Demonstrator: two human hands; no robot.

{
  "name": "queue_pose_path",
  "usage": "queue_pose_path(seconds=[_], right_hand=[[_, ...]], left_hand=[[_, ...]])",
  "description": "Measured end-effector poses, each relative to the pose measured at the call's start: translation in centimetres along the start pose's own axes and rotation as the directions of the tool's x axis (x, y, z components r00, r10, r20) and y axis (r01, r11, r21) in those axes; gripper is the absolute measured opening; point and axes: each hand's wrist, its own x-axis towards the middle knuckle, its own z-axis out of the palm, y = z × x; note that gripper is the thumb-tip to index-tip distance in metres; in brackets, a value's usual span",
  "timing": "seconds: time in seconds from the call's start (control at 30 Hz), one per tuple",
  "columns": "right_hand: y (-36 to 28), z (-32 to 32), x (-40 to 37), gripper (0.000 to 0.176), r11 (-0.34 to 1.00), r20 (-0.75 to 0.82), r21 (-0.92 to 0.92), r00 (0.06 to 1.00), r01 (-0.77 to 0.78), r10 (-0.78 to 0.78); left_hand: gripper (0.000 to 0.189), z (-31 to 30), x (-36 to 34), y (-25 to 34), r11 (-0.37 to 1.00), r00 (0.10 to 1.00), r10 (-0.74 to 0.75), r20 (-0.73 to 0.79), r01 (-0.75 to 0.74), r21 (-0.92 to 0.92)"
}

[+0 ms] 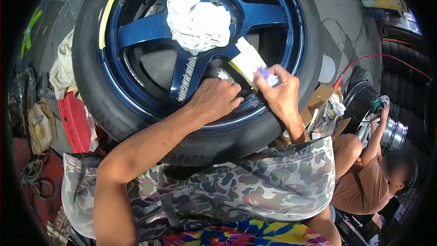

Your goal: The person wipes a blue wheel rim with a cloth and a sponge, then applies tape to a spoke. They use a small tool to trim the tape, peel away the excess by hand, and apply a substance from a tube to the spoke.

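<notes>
A blue spoked wheel (148,30) with its black tire (109,123) lies face-up in front of me. My left hand (213,100) is over its near part beside a lettered spoke, fingers curled close to the rim; what they may hold is hidden. My right hand (283,92) is at the right near side of the rim. Between its thumb and fingers is a small blurred purple-and-white thing (266,75). A white-and-yellow flat strip (248,58) extends from beside it across the wheel opening. A crumpled white cloth (198,23) covers part of the hub.
Yellow tape (108,20) runs along the rim's left edge. A red panel (73,123) stands at left, and an open cardboard box (320,96) at right. Another person (368,182) sits at right, wiping a silver wheel (395,135) beside stacked tires (400,79).
</notes>
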Motion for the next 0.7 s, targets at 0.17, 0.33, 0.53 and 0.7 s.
queue_pose_path(seconds=[0.17, 0.33, 0.53, 0.7], right_hand=[[0.7, 0.6, -0.8, 0.029, 0.998, -0.021, 0.022, 0.998, 0.063, -0.063], [0.3, 0.5, -0.5, 0.029, 0.999, -0.053, -0.033, 0.999, 0.002, -0.004], [0.7, 0.6, -0.4, 0.028, 1.000, -0.039, 0.009, 0.999, -0.025, 0.026], [0.9, 0.5, -0.5, 0.026, 0.999, -0.016, 0.033, 1.000, 0.025, -0.025]], left_hand=[[0.025, 0.1, -0.1, -0.1, 0.999, 0.999, 0.030, -0.039, -0.031, -0.020], [0.027, 0.7, -0.1, -0.3, 0.997, 0.993, 0.059, -0.106, -0.064, -0.044], [0.027, 0.6, -0.2, -0.4, 0.997, 0.991, 0.066, -0.118, -0.072, -0.043], [0.027, 0.4, -0.1, -0.5, 0.998, 0.994, 0.061, -0.095, -0.064, -0.026]])
